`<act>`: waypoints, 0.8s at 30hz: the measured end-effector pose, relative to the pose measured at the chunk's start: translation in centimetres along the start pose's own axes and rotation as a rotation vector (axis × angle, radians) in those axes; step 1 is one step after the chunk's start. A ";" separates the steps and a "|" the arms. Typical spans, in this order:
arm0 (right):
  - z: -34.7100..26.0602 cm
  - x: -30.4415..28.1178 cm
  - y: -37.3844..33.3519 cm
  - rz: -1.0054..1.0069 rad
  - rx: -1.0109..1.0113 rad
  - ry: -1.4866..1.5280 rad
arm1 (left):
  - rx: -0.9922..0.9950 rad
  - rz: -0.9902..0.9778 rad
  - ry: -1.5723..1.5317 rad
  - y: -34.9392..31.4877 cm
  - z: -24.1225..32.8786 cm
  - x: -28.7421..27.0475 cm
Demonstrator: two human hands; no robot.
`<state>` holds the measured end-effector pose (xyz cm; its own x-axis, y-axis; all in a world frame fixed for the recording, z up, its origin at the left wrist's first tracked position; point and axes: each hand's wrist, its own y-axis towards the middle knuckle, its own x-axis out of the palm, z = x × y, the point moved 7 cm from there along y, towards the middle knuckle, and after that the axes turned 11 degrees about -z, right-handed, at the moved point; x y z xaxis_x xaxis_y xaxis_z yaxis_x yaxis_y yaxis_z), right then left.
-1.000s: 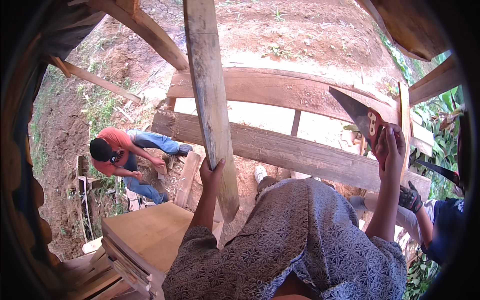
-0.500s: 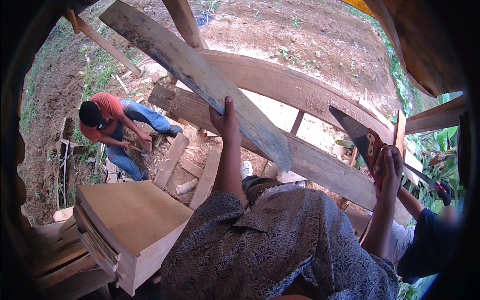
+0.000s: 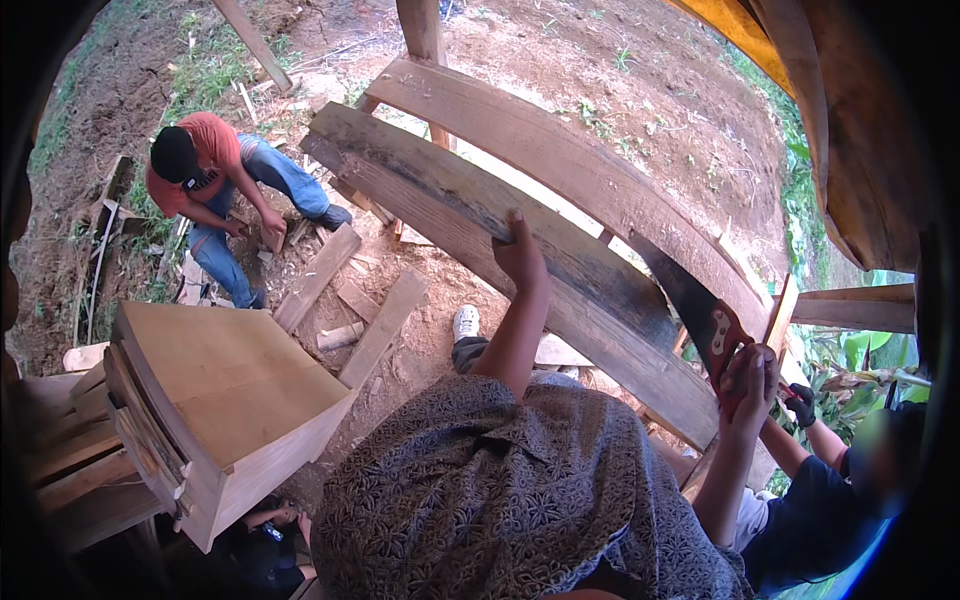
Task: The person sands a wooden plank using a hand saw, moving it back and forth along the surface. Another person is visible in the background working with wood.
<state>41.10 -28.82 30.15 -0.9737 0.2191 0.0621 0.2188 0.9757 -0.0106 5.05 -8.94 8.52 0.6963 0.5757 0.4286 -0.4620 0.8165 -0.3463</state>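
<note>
My left hand (image 3: 520, 258) is closed on a weathered grey plank (image 3: 420, 170), with the thumb over its upper face. The plank lies along, or just above, a lower wooden beam (image 3: 625, 350); I cannot tell whether it rests fully on it. In my right hand (image 3: 748, 378) is a handsaw (image 3: 680, 285), gripped by its red-brown handle. Its dark blade points up and left, close to the plank's right end. Behind the plank runs another long wooden beam (image 3: 560, 150), roughly parallel to the lower one.
A pale wooden box (image 3: 230, 390) stands at lower left beside stacked boards (image 3: 85, 465). A person in an orange shirt (image 3: 210, 150) sits at left among offcuts (image 3: 360, 300). Another person, in dark blue (image 3: 820, 530), is close at lower right. A third person (image 3: 265, 550) shows partly below the box.
My left hand has brought the plank down and to the right, from raised across the beams to lying along the lower one. The saw has shifted slightly left and down in view.
</note>
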 end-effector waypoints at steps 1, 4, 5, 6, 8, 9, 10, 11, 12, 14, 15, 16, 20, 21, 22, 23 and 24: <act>0.0 -0.4 0.0 0.002 -0.017 -0.016 | -0.056 0.026 0.031 -0.3 -0.7 -0.3; -0.4 -2.2 -0.6 0.106 -0.050 -0.052 | -0.193 0.089 0.142 -1.1 -3.1 -1.2; -0.6 -1.8 -0.6 0.159 -0.037 -0.029 | -0.195 0.123 0.200 -0.1 -5.0 -2.9; -1.2 -1.7 -0.8 0.215 -0.024 -0.022 | -0.212 0.154 0.251 0.6 -7.7 -5.0; -0.3 -2.3 -0.3 0.183 -0.075 0.033 | -0.129 0.202 0.211 4.1 -11.2 -10.3; -0.4 -3.9 -1.2 0.228 -0.107 -0.002 | -0.383 0.046 0.264 2.6 -11.8 -9.3; -1.0 -4.6 -2.2 0.275 -0.138 -0.037 | -0.633 -0.119 0.317 0.7 -11.4 -8.6; 0.0 -2.7 -1.0 0.264 -0.108 0.022 | -0.650 -0.184 0.385 3.8 -12.5 -12.7; 0.5 -1.9 -1.0 0.306 -0.081 0.038 | -0.709 -0.334 0.538 4.0 -12.1 -13.0; 0.9 -0.5 -0.9 0.338 -0.043 0.026 | -0.808 -0.657 0.831 3.7 -9.3 -12.7; 1.5 0.5 -0.6 0.322 -0.026 0.014 | -0.713 -0.715 1.037 4.9 -8.1 -13.1; 2.1 1.8 0.0 0.297 -0.005 0.006 | -0.699 -0.856 1.111 5.9 -6.9 -13.6; 2.2 7.5 1.6 0.307 0.001 -0.023 | -0.047 -1.055 1.617 12.6 3.6 -11.2; 1.8 8.4 1.8 0.324 0.012 -0.040 | 0.197 -0.973 1.616 13.7 7.8 -9.8; 1.6 9.4 2.3 0.344 0.004 -0.074 | 0.457 -1.018 1.700 15.5 10.8 -9.2; 1.4 10.4 2.5 0.371 -0.002 -0.114 | 0.797 -0.985 1.799 16.2 14.1 -8.5; 2.0 10.8 2.1 0.422 -0.009 -0.122 | 0.783 -1.074 2.021 18.3 15.4 -7.5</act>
<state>30.88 -24.43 28.83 -0.7991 0.5977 -0.0640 0.5990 0.8007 -0.0013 -17.08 2.33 11.81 -0.0359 -0.2145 -0.9761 0.5551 0.8079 -0.1980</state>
